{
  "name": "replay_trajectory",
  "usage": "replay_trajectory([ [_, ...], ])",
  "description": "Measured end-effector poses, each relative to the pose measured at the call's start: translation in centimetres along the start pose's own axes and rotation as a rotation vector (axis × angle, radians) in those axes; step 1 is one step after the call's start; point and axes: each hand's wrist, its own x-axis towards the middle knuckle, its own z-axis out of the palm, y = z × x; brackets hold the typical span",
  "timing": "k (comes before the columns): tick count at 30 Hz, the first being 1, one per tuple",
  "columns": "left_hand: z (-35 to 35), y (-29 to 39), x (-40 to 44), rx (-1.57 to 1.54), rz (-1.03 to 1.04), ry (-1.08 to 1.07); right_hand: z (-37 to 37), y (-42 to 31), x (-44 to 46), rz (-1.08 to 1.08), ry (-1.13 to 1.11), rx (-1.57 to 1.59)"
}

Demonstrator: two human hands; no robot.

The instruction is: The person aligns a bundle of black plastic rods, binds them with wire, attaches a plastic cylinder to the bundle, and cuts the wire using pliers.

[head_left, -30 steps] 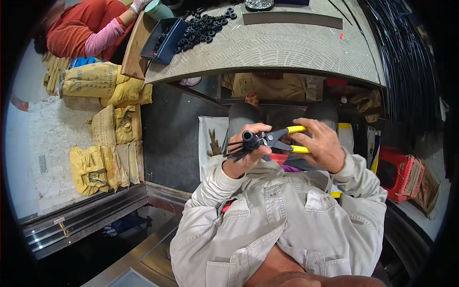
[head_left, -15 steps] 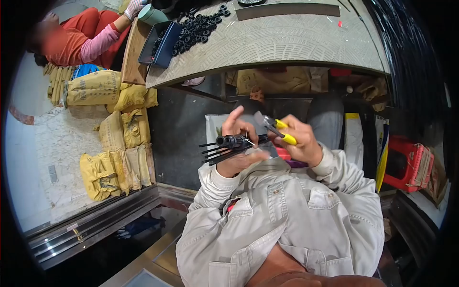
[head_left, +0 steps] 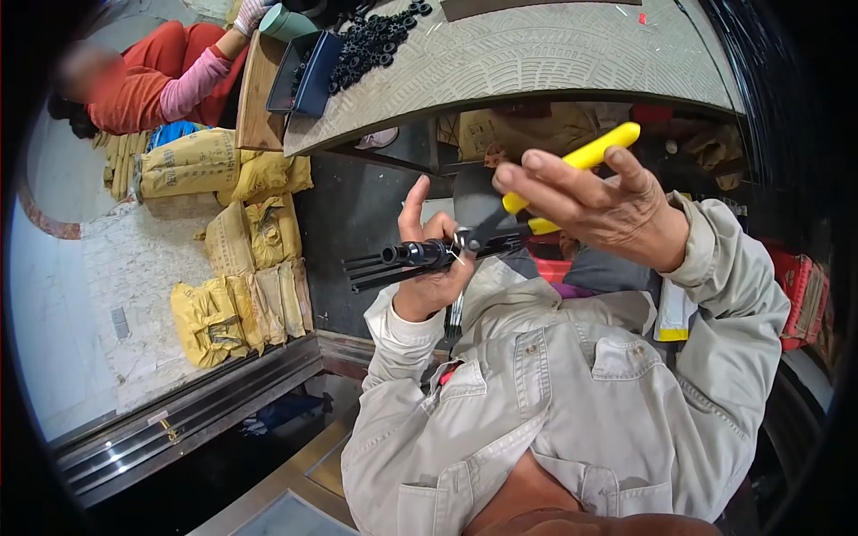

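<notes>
I see a pale, swirl-patterned tabletop (head_left: 536, 62) at twelve o'clock, a blue bin (head_left: 310, 85) at eleven and yellow sacks (head_left: 188, 167) near ten, their print too small for me to read. Near centre, the left hand (head_left: 433, 288), forefinger raised, grips a ribbed black tube (head_left: 416, 254) and thin rods (head_left: 368, 283). Towards two, the right hand (head_left: 617, 210) loosely holds yellow-handled pliers (head_left: 610, 148), fingers half spread.

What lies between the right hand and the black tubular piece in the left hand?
In the head view, the dark head of the yellow-handled pliers lies between the right hand and the black tubular piece; contact is unclear.
</notes>
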Motion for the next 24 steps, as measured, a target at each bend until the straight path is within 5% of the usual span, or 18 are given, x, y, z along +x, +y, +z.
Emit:
replay_trajectory([
  [7, -0.6, -0.1, -0.1, 0.165, 0.0, -0.005, -0.4, -2.1, -1.1, 0.246, -0.028, 0.31],
  [10, 0.2, 0.6, 0.3, 0.084, -0.016, 0.017, -0.2, -1.9, -1.1, 0.469, -0.074, 0.971],
  [12, 0.6, 0.9, 0.4, -0.067, -0.031, 0.036, -0.3, -4.0, -0.1, 0.757, 0.138, 1.557],
  [16, 1.3, 0.9, 0.0, -0.087, -0.085, 0.071, -0.5, -6.2, 1.7, 0.776, 0.138, 1.82],
  [23, 1.1, 0.2, -0.7, -0.016, 0.047, 0.129, 0.9, -6.5, 2.0, 0.665, 0.149, 1.751],
  [24, 1.0, 0.0, -0.9, 0.041, 0.062, 0.183, 0.9, -7.0, 2.0, 0.793, 0.11, 1.817],
])
